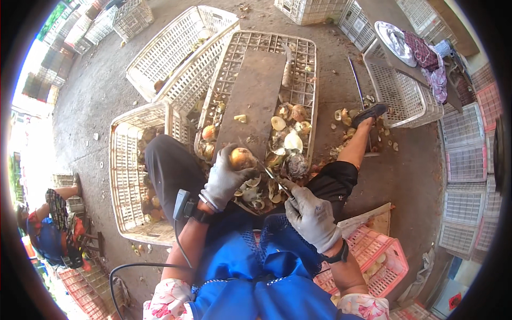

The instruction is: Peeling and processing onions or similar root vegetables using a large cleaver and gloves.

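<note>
Wrapped in a grey-white glove, my left hand (226, 178) is closed around a round yellow-brown onion (243, 158). My right hand (312, 216), gloved too, grips a knife (269, 172) whose thin blade points up and left at the onion's right side; whether it touches cannot be told. Both hands are over the near end of an upturned plastic crate (311, 64) with a brown board (256, 80) lying on it. Right of the board lie onion pieces and peelings (278, 124), one with a pale cut face (293, 141). A curved blade with a wrapped handle (287, 72) rests at the far right.
White crates stand at the left (120, 186) and far left (160, 58), with onions in the nearer one. A pink crate (392, 266) sits by my right elbow. Another crate (394, 88) bears cloths (421, 53). Someone in blue (50, 234) sits far left.
</note>
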A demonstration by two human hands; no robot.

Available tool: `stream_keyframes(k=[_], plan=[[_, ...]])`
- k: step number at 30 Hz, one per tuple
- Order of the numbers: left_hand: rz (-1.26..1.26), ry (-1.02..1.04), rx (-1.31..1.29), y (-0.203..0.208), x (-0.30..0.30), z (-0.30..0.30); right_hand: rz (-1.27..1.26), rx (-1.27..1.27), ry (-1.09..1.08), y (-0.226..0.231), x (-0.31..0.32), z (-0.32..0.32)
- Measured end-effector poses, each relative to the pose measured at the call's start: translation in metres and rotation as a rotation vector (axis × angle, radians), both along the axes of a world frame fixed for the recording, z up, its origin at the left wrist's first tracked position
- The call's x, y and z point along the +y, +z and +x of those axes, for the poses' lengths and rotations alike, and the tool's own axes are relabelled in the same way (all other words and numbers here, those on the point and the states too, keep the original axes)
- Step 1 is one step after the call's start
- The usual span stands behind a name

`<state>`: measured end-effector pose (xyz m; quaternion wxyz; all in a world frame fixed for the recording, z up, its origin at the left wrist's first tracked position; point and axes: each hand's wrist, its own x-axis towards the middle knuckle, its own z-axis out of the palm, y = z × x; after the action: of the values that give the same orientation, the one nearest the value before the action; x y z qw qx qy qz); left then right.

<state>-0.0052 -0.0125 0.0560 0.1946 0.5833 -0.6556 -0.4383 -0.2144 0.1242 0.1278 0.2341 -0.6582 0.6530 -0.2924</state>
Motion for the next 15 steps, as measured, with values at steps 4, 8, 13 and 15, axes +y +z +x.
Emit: stream_keyframes(k=[4,8,13,15], plan=[[0.134,0.031,0.066,-0.006,-0.005,0.000,0.065,0.126,0.052,0.013,-0.002,0.000],[0.088,-0.051,0.029,-0.011,-0.010,0.006,0.112,0.276,0.141,0.014,-0.004,0.001],[-0.060,-0.115,0.069,-0.015,-0.005,0.006,0.230,0.530,0.216,0.030,-0.005,0.004],[-0.100,-0.066,0.068,-0.005,-0.001,0.002,0.298,0.648,0.253,0.034,-0.011,0.007]])
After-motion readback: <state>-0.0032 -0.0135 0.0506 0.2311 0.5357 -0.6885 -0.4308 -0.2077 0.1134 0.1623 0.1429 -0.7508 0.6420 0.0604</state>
